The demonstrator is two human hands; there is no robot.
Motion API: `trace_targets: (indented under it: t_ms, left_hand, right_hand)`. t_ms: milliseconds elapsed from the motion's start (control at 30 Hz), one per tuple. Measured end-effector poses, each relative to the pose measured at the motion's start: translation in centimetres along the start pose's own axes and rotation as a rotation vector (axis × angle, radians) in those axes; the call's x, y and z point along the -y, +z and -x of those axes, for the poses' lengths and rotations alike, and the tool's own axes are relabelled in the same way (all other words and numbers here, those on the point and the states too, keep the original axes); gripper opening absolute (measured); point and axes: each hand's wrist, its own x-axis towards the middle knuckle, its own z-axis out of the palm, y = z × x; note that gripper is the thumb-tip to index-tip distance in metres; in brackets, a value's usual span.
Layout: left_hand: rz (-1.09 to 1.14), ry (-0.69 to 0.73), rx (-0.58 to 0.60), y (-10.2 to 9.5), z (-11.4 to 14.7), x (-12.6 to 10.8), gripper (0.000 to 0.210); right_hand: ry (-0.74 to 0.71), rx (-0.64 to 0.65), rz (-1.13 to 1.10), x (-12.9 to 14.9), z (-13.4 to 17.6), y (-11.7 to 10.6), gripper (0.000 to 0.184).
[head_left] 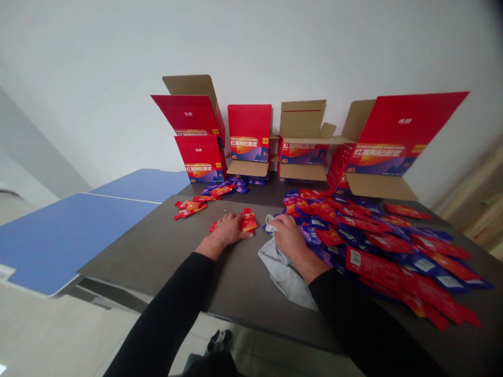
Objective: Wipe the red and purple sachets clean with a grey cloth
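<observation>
My left hand (229, 229) is at the middle of the dark table, its fingers curled over a red pouch (248, 222). The pouch sticks out on both sides of the hand, and the hand hides part of it. A rumpled light grey cloth (283, 275) is gripped in my right hand (288, 236), its loose end trailing over the tabletop toward the near edge. Just beyond and to the right of that hand spreads a big heap of red and purple pouches (357, 222). A few red pouches (190, 208) lie to the left, near a smaller purple pile (231, 186).
Along the wall stand red printed cartons: two stacked at left (201, 157), one in the middle (249, 131), an open one (302, 152) and another open one at right (383, 157). A blue table (113, 225) adjoins the dark table (157, 256) on the left.
</observation>
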Motion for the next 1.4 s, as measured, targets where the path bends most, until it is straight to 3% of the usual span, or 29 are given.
trace_targets:
  t_ms: [133,233,367,467,567,633,700,800,900,967,1067,1300,1400]
  left_hand:
    - [0.022,0.096,0.064,-0.4,0.0,2.2,0.118]
    - [0.045,0.07,0.11,-0.9,0.0,4.4,0.11]
    - [0.078,0.064,0.097,-1.5,0.1,6.4,0.099]
    - [0.15,0.057,0.033,-2.0,0.4,6.6,0.097]
    - [0.408,0.034,-0.114,-2.7,0.8,5.6,0.091]
    - [0.733,0.0,-0.221,-2.8,1.1,4.0,0.088]
    - [1.162,-0.035,-0.25,-2.6,1.3,1.8,0.086]
    - [1.788,-0.057,-0.02,-1.6,1.5,-1.8,0.077]
    - [2.083,-0.058,0.232,-0.5,1.6,-4.5,0.066]
    - [2.158,-0.058,0.308,0.1,1.7,-5.6,0.059]
    - [2.237,-0.062,0.332,0.6,1.8,-6.2,0.054]
    - [2.218,-0.155,0.456,1.1,1.3,-6.3,0.06]
    - [2.195,-0.18,0.486,1.3,1.2,-6.5,0.061]
  right_hand:
    - [0.014,0.002,-0.006,0.1,0.0,0.0,0.046]
    - [0.021,0.0,-0.006,0.1,0.1,0.0,0.046]
    - [0.015,-0.014,-0.003,0.2,0.1,0.0,0.048]
    - [0.009,-0.022,-0.004,0.1,0.1,0.0,0.048]
    - [0.009,-0.023,-0.006,0.1,0.0,0.0,0.046]
    - [0.014,-0.021,-0.011,0.2,0.0,0.0,0.046]
    - [0.02,-0.025,-0.02,0.3,0.0,-0.1,0.047]
    - [0.016,-0.056,-0.039,0.4,0.0,-0.1,0.049]
    - [-0.026,-0.096,-0.052,0.5,0.0,-0.3,0.053]
    - [-0.071,-0.113,-0.058,0.7,0.1,-0.5,0.056]
    - [-0.148,-0.096,-0.053,1.2,0.5,-1.0,0.059]
    - [-0.507,0.088,-0.081,3.3,1.1,-1.1,0.043]
    - [-0.534,0.157,-0.081,3.8,1.1,-1.1,0.039]
